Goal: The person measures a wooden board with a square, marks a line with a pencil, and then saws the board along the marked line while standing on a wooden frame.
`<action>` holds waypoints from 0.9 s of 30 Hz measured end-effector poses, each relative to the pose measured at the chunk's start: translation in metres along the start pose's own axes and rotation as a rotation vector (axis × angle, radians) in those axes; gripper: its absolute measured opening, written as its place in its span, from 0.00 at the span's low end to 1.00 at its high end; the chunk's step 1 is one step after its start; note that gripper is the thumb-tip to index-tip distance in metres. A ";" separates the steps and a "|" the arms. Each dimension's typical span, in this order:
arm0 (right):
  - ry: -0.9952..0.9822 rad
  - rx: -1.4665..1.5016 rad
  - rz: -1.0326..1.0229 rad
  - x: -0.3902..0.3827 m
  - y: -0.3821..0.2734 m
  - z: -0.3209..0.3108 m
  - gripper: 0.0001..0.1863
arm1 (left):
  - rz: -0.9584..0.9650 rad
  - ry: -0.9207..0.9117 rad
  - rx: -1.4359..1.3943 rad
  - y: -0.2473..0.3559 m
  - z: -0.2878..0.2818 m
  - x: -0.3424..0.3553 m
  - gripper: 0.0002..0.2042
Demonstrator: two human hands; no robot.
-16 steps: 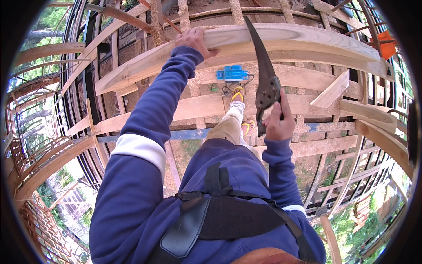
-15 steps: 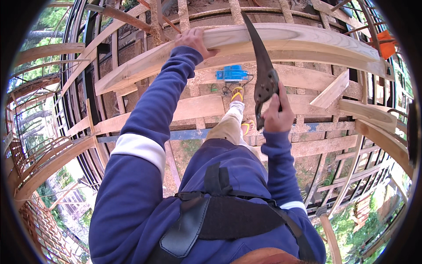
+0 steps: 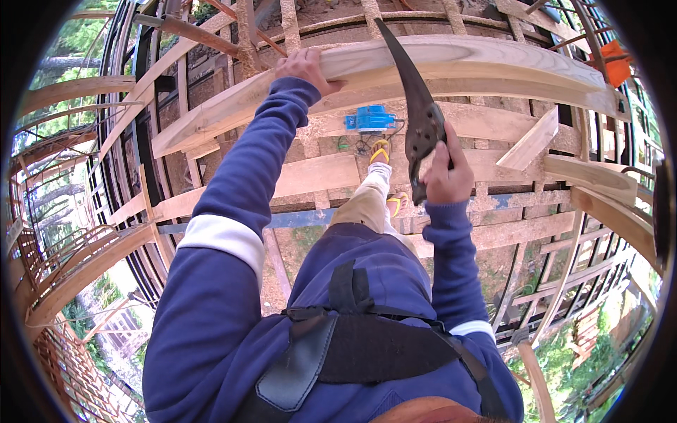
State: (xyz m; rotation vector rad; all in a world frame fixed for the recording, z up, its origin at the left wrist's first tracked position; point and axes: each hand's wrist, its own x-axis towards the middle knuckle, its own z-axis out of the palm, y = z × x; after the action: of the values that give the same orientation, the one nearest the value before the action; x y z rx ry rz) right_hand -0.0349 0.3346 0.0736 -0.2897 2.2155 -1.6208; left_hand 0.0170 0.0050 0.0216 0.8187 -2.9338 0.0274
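A long pale timber beam [image 3: 479, 59] lies crosswise in front of me. My left hand [image 3: 305, 71] grips its upper edge left of the middle, thumb on the near side and fingers over the far side. In my right hand [image 3: 449, 173] is a handsaw [image 3: 420, 106] with a dark, tapering blade, its fingers wrapped round the dark handle and the index finger stretched along the side. The blade points away from me and passes over the beam; whether its teeth touch the wood I cannot tell.
A blue power tool [image 3: 371, 118] with a cord sits on boards beyond my feet in yellow sandals [image 3: 379, 152]. A short board offcut [image 3: 530, 139] lies at the right. Sawdust-strewn planks [image 3: 310, 180] have gaps between them. An orange cloth [image 3: 617, 63] hangs at the far right.
The saw and my right hand have shifted slightly, with the blade tip a little further left. My left hand stays on the beam.
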 end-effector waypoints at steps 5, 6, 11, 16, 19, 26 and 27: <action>0.027 -0.025 -0.039 0.027 -0.011 0.012 0.20 | 0.014 0.029 -0.004 -0.001 0.001 0.000 0.37; 0.020 -0.023 -0.043 0.021 -0.008 0.007 0.20 | 0.003 0.016 0.007 -0.003 0.000 -0.001 0.37; -0.029 0.102 0.043 -0.017 -0.015 -0.019 0.21 | -0.016 0.003 0.011 -0.004 -0.001 -0.005 0.38; -0.009 0.007 -0.009 0.025 -0.026 0.001 0.20 | 0.008 0.029 0.013 0.001 0.002 -0.003 0.38; -0.012 0.022 -0.004 0.047 -0.028 0.013 0.20 | 0.010 0.011 0.011 -0.003 0.000 0.002 0.38; -0.064 0.073 0.093 -0.013 -0.018 -0.031 0.21 | -0.003 0.015 0.005 -0.006 -0.003 -0.002 0.37; -0.061 0.070 0.104 -0.015 -0.020 -0.031 0.21 | -0.003 0.022 0.017 -0.009 -0.002 -0.004 0.37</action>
State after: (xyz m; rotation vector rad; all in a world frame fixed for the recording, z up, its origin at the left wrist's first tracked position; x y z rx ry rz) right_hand -0.0349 0.3606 0.1036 -0.1981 2.0881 -1.6090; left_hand 0.0251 -0.0003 0.0235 0.8203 -2.9158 0.0612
